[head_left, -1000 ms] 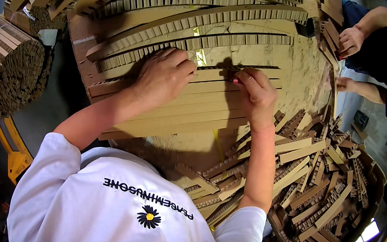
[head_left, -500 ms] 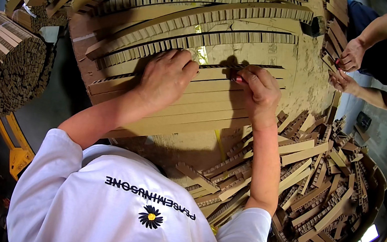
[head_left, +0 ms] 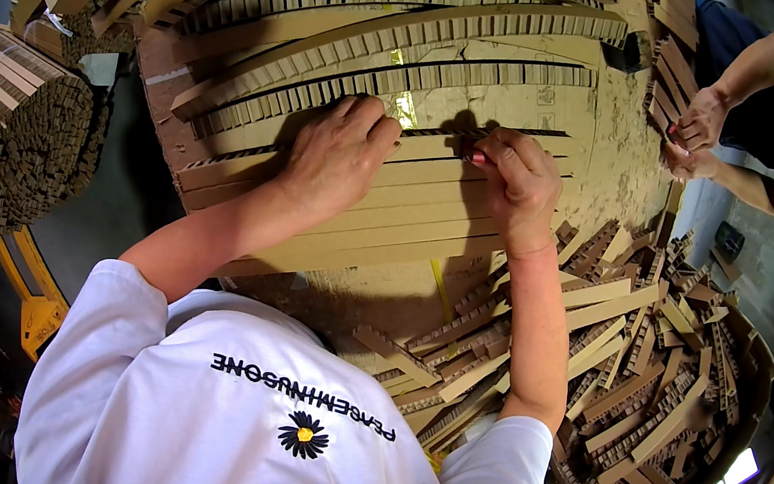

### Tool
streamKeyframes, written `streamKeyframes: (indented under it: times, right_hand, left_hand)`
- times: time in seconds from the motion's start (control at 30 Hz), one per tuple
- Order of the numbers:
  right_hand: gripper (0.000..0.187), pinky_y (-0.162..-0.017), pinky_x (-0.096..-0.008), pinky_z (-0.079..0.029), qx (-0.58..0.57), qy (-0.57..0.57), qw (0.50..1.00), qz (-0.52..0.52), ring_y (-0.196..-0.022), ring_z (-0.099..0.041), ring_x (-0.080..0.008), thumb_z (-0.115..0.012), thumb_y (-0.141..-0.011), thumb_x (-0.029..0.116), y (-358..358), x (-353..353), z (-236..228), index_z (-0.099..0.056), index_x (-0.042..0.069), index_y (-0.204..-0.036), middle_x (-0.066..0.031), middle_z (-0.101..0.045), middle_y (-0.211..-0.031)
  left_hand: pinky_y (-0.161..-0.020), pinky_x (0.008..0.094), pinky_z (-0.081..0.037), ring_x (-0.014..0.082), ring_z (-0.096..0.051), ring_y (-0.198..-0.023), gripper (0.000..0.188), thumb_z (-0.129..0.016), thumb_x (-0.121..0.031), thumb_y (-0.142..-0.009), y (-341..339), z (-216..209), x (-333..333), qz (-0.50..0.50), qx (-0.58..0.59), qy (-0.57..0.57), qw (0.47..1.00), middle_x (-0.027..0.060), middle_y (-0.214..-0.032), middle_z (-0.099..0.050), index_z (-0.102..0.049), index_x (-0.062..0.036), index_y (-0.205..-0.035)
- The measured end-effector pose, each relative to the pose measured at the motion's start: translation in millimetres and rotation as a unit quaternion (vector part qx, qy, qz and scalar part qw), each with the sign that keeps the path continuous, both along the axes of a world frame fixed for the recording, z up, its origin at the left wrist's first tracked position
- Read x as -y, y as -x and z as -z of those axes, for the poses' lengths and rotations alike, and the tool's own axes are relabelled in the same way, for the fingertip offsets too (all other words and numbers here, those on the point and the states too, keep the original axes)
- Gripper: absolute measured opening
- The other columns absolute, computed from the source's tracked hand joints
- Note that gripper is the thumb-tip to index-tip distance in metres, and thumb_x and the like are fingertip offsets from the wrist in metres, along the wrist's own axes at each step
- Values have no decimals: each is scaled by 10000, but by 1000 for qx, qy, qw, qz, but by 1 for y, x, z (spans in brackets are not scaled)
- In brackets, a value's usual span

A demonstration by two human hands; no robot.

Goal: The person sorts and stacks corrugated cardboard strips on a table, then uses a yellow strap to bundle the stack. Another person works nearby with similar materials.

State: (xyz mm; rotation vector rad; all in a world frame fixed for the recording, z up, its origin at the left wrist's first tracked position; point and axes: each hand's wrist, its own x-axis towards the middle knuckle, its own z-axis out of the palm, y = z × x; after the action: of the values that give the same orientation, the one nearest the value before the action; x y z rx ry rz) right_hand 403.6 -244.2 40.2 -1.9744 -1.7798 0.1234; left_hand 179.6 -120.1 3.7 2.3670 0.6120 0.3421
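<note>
Several brown honeycomb cardboard strips (head_left: 390, 207) lie side by side across the cardboard-covered table in front of me. My left hand (head_left: 341, 149) is closed, its thumb and fingers pinching the upper edge of the farthest strip in this row. To its right, my right hand (head_left: 522, 177) grips a small red tool (head_left: 477, 157) against the same strip. Only a bit of red shows between the fingers; the tool's working end is hidden. Farther away, long strips with their ribbed cores showing (head_left: 403, 79) curve across the table.
At lower right a large carton (head_left: 754, 402) is heaped with short cut cardboard pieces (head_left: 653, 386). A bound roll of strips (head_left: 39, 136) stands at the left, above a yellow metal frame (head_left: 41, 314). At upper right, another person's hands (head_left: 698, 134) hold a small red thing.
My left hand has shifted very slightly, its fingertips curling a little differently. My right hand stays about where it was. The other person's hands have come closer together.
</note>
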Motion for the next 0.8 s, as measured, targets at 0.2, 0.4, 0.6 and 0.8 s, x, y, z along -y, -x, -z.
streamKeyframes:
  times: [0.2, 0.4, 0.6, 0.8]
  right_hand:
    - [172, -649, -353, -514, -10, -7, 1000, -2, -777, -660, -246, -810, -757, 138, -1, 1, 2, -729, 118, -907, -20, -709, -928]
    - [220, -713, -334, -544, -101, -35, 993, 43, -828, -664, -247, -797, -759, -3, 0, 8, -17, -734, 68, -959, -70, -688, -941]
    - [297, -781, -282, -512, -192, -45, 970, 141, -861, -619, -195, -722, -788, -145, 11, 48, -31, -725, 22, -1033, -83, -654, -977]
    - [253, -667, -292, -562, -143, 4, 987, 78, -767, -684, -197, -754, -767, -112, 14, 35, -14, -729, 34, -972, -78, -672, -910]
  left_hand:
    - [-747, 439, -522, 330, -581, -942, 180, -713, -100, -874, -1, -1, 0, 4, -17, -5, 1000, 114, -974, -526, -582, -45, -985]
    - [-737, 440, -509, 324, -577, -928, 156, -706, -94, -868, -5, -10, -4, 12, 18, -23, 999, 114, -946, -531, -574, -43, -934]
    - [-737, 424, -474, 292, -578, -934, 138, -680, -86, -830, -26, -75, -68, 3, 72, -188, 980, 69, -947, -574, -604, -66, -943]
    - [-748, 418, -503, 268, -614, -905, 189, -723, -105, -833, -24, -65, -62, -79, 201, -46, 975, 49, -933, -576, -633, -105, -999]
